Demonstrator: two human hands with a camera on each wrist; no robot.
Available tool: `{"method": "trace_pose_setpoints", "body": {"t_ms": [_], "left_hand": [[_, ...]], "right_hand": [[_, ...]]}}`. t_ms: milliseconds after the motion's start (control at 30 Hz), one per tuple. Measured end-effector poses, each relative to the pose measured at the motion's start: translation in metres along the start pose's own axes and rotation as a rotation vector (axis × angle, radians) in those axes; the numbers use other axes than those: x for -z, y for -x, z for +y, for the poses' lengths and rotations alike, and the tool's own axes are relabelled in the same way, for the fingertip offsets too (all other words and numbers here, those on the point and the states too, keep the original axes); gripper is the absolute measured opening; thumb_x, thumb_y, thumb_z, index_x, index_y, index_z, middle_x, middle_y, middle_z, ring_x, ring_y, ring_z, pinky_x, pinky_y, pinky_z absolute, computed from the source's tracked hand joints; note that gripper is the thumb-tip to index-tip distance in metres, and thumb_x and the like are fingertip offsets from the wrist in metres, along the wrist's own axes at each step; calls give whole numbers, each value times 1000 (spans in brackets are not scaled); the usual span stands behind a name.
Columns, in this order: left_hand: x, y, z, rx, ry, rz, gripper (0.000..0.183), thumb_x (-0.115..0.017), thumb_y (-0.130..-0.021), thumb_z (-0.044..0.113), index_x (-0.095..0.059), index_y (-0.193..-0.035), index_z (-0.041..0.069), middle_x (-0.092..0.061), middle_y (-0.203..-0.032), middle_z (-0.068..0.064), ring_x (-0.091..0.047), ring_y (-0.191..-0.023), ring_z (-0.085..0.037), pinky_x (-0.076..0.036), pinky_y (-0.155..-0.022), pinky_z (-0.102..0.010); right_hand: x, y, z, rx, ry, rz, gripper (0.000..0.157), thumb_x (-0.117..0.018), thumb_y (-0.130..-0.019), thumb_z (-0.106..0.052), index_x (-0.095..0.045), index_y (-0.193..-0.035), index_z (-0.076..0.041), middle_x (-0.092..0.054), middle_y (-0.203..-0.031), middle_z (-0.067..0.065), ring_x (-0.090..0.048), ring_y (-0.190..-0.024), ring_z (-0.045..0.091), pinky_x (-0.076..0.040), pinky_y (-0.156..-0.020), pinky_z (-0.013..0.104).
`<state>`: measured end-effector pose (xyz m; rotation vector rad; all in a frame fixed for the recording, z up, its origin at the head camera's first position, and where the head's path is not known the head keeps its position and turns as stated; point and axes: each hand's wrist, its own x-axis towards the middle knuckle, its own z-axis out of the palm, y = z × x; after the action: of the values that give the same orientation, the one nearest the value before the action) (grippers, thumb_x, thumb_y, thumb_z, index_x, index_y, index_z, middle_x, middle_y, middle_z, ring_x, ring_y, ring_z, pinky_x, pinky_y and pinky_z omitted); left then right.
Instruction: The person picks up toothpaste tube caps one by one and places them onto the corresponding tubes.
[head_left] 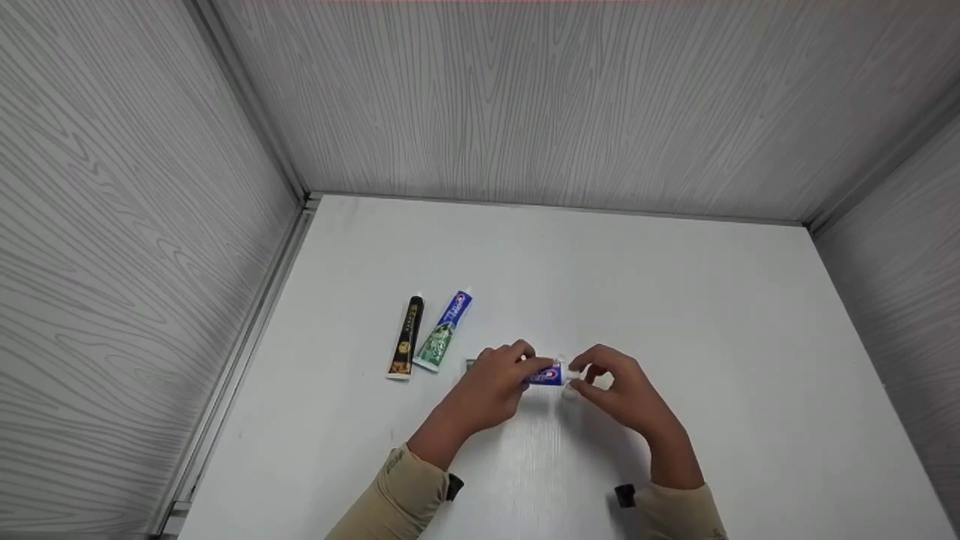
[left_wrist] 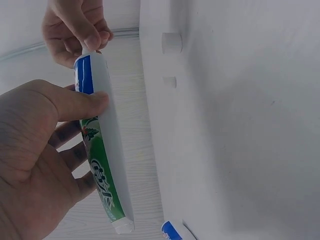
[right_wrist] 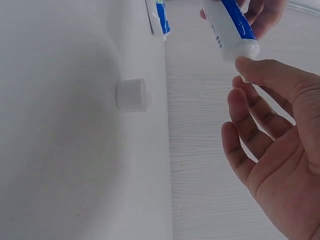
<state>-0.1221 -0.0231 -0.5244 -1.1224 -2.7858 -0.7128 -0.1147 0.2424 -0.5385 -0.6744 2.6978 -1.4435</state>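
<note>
My left hand (head_left: 491, 386) holds a blue, green and white toothpaste tube (left_wrist: 102, 155) around its middle, thumb on one side and fingers on the other. The tube is raised off the table, its white tip end toward my right hand (head_left: 622, 386). The right thumb and forefinger pinch at that narrow white tip, their fingertips covering most of it; the other right fingers are loosely bent. Below the tip, a white cap (left_wrist: 171, 43) and another white cap (left_wrist: 170, 81) stand on the table.
On the white table (head_left: 712, 315), left of the hands, lie a black and gold toothpaste tube (head_left: 406, 337) and a second blue and green toothpaste tube (head_left: 444, 330). Wood-grain panels (head_left: 525, 97) enclose the table at the back and both sides.
</note>
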Motion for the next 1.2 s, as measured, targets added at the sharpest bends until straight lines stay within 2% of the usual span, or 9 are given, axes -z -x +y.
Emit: {"method": "trace_pose_setpoints", "body": {"t_ms": [367, 733, 1000, 1200], "left_hand": [[0, 2, -1, 14, 9, -19, 47, -71, -101, 9, -65, -144, 27, -65, -126, -1, -65, -109, -18, -55, -95, -41], [-3, 3, -2, 22, 17, -28, 48, -70, -101, 9, -65, -146, 26, -65, -127, -1, -65, -109, -18, -55, -98, -41], [-5, 2, -5, 16, 9, -16, 47, -70, -101, 8, -66, -144, 26, -65, -126, -1, -65, -109, -18, -55, -96, -41], [-6, 3, -11, 27, 19, -2, 44, -68, -102, 7, -67, -143, 24, -65, -126, -3, -65, -106, -20, -55, -96, -41]], "right_hand": [[0, 0, 0, -32, -22, -23, 21, -81, -95, -11, -76, -113, -21, -74, -111, -4, -67, -90, 14, -56, -87, 36], [-1, 1, 2, -55, 23, -24, 22, -80, -96, -15, -76, -114, -25, -74, -112, -7, -66, -93, 14, -55, -86, 32], [-3, 0, 3, -52, 36, -15, 23, -80, -96, -14, -75, -116, -25, -74, -114, -8, -68, -91, 11, -58, -89, 44], [-2, 0, 6, -52, 40, -12, 22, -78, -98, -15, -74, -119, -22, -73, -116, -8, -69, -95, 11, -57, -92, 39]]}}
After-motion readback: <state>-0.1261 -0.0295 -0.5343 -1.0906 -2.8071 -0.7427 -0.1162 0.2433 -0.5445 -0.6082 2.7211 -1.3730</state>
